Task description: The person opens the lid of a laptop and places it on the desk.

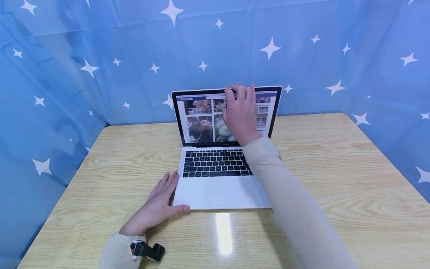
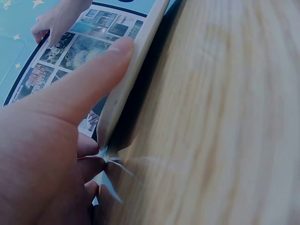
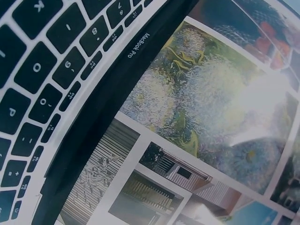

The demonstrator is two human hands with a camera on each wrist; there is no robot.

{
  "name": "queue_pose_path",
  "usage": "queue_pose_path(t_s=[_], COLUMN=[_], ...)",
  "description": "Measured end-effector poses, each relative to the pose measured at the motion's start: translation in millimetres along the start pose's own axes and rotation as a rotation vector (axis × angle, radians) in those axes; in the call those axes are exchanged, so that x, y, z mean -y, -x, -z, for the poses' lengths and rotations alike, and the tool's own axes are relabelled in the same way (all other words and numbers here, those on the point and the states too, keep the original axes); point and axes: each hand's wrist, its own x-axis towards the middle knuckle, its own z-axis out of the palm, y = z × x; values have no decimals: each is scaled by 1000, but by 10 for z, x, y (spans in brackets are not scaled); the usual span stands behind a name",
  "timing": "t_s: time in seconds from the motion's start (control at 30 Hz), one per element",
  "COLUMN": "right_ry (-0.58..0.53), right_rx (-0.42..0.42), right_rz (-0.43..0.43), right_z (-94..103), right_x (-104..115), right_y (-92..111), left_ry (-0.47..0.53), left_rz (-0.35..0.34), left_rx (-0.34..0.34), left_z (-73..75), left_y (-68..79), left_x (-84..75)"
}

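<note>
An open laptop stands on the table, its lit screen showing a page of photos. My right hand holds the top edge of the screen, with fingertips bent over the rim and the thumb on the front side. At the front left corner of the base rests my left hand. Its thumb lies at the front edge, and the fairly straight fingers touch the left side. The right wrist view takes in part of the keyboard and the lower screen, but not the right hand.
Beneath the laptop is a light wood-grain table. A blue cloth with white stars hangs behind and along the sides. A black device is strapped to the left wrist. The right sleeve crosses the laptop's right side.
</note>
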Motion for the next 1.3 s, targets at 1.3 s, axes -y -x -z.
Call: queue_pose_path(t_s=[1.3], right_ry=[51], right_rx=[46], right_rz=[-11], right_z=[-213], right_x=[-60], right_y=[-29], left_ry=[-7], left_rz=[3], left_rx=[-5], left_z=[-52], left_y=[105], left_x=[-11])
